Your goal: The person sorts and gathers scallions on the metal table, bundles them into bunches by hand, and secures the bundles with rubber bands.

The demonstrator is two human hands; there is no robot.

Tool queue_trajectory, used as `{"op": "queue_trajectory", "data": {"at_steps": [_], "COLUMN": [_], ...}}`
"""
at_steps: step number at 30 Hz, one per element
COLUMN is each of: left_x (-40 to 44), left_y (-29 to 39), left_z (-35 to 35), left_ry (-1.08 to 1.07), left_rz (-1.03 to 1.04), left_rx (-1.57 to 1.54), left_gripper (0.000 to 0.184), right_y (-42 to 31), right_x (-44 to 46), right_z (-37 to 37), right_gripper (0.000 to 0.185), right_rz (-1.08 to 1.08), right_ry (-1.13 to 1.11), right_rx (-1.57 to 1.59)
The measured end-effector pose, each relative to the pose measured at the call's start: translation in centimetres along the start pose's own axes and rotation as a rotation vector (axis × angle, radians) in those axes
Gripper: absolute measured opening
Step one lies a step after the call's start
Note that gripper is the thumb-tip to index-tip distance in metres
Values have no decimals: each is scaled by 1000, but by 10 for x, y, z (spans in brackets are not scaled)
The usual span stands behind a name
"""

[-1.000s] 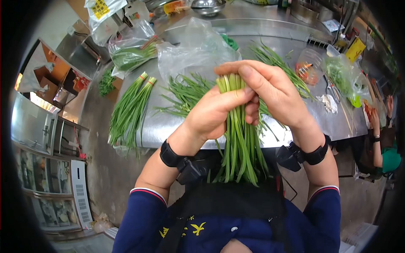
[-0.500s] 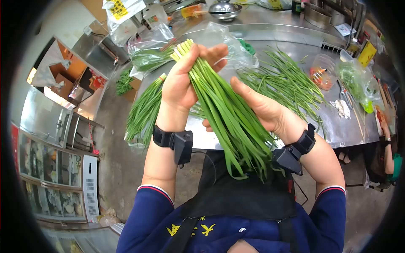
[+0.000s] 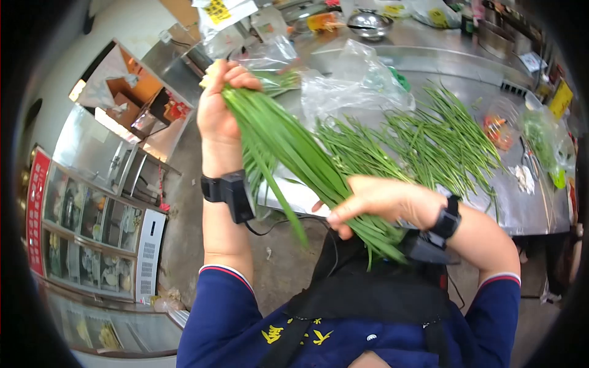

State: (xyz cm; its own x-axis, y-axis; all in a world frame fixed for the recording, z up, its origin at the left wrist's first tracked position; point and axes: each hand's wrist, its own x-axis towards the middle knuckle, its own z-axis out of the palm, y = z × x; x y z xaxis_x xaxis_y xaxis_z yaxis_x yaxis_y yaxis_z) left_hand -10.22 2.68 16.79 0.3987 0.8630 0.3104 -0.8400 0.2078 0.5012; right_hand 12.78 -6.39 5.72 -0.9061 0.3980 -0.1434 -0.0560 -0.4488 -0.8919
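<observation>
A long bunch of green leafy stalks (image 3: 288,141) slants down from upper left to lower right in front of my body. Wrapped round its pale stem ends is my left hand (image 3: 222,104), raised at the upper left. My right hand (image 3: 380,205) is closed round the leaves near their lower end, its thumb on top. A few leaves hang loose below the bunch. More green stalks (image 3: 438,141) lie spread on the steel table (image 3: 534,211) beyond my right hand. Behind my left forearm, other green leaves are partly hidden.
Clear plastic bags (image 3: 353,83) lie at the table's back left. A metal bowl (image 3: 370,24) stands farther back. On the right are a plastic container (image 3: 500,130), scissors (image 3: 529,156), a crumpled white tissue (image 3: 523,179) and a bag of greens (image 3: 543,138). A glass-door fridge (image 3: 89,214) stands at left.
My left hand has carried the stem ends left, and the bunch now slants more. My right hand, earlier apart from the bunch, has closed on its leaves. The view has turned left.
</observation>
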Motion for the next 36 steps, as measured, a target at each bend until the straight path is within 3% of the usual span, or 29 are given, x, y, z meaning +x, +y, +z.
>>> {"op": "queue_trajectory", "data": {"at_steps": [5, 7, 8, 11, 12, 14, 16, 18, 20, 22, 26, 28, 30, 31, 32, 34, 36], "left_x": [-37, -53, -62, -90, -98, -104, -103, -98, -92, -84, -68, -61, -55, -56, -55, -50, -47], "left_y": [74, 96, 109, 148, 152, 150, 127, 88, 44, 4, -43, -63, -86, -99, -107, -120, -125], "left_z": [-10, -12, -9, 3, 12, 30, 47, 61, 68, 59, 39, 37, 16, 2, 1, 1, 12], "left_ry": [23, 64, 118, 142, 139, 129, 170, 229, 157, 120, -52, -137, -399, -462, -467, -387, -330], "left_rz": [191, 286, 381, 496, 525, 388, 264, 106, -133, -362, -554, -640, -637, -638, -645, -684, -709], "left_rx": [55, 80, 132, 176, 192, 306, 444, 758, 1047, 903, 959, 1042, 971, 971, 953, 816, 926], "left_gripper": [19, 19, 19, 18, 18, 17, 15, 18, 20, 20, 20, 24, 26, 25, 25, 20, 18], "right_y": [22, 31, 37, 57, 43, 7, -24, -42, -58, -59, -44, -45, -50, -44, -43, -44, -36], "right_x": [-20, -28, -32, -47, -52, -56, -53, -41, -25, -8, 11, 4, -4, -3, -8, -20, -20], "right_z": [-1, -4, -7, -16, -13, -6, 3, 12, 19, 20, 14, 17, 16, 9, 8, 7, -2], "right_gripper": [35, 41, 44, 57, 56, 52, 34, 31, 31, 36, 59, 60, 55, 41, 41, 29, 24], "right_rz": [70, 218, 316, 261, 258, 123, -61, -267, -434, -577, -689, -611, -541, -660, -647, -397, -470], "right_ry": [53, 4, -49, -253, -177, -15, 174, 342, 417, 410, 376, 361, 311, 293, 307, 244, 282], "right_rx": [-34, -63, -111, -385, -491, -589, -637, -451, -416, -351, -365, -375, -516, -622, -617, -297, -361]}}
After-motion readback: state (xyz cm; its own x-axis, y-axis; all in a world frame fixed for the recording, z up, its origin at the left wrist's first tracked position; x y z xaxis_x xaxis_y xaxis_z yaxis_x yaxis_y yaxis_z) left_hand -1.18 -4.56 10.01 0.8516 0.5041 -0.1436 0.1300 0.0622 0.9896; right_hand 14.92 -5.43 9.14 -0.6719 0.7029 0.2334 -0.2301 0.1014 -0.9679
